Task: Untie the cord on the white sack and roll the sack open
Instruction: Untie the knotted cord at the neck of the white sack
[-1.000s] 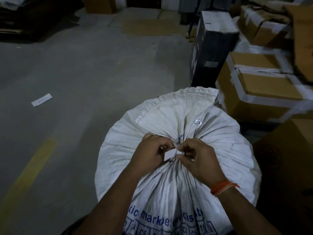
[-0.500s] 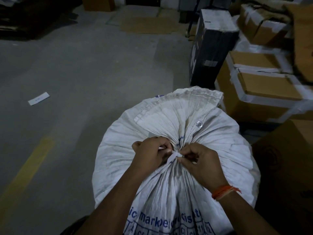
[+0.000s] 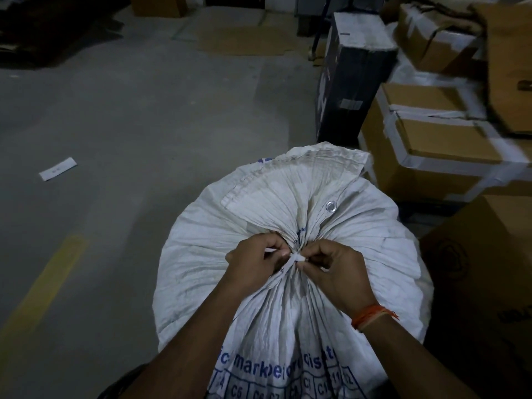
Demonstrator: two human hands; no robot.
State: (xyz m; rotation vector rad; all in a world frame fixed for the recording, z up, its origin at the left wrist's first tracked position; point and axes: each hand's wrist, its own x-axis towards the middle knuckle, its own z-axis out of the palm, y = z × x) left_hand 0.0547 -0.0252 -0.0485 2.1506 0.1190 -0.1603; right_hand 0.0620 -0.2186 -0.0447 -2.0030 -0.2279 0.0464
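Head view: curled fingers of right hand and left hand pinching thin white cord at gathered neck of bulging white woven sack with blue print, upright on grey concrete floor, near taped brown cardboard boxes.

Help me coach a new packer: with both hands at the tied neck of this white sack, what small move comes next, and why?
Probably pull the pinched cord end apart to loosen the knot. Both the left hand and right hand pinch white cord at the gathered neck of the white sack, which is bunched tight, so nothing can be rolled open yet.
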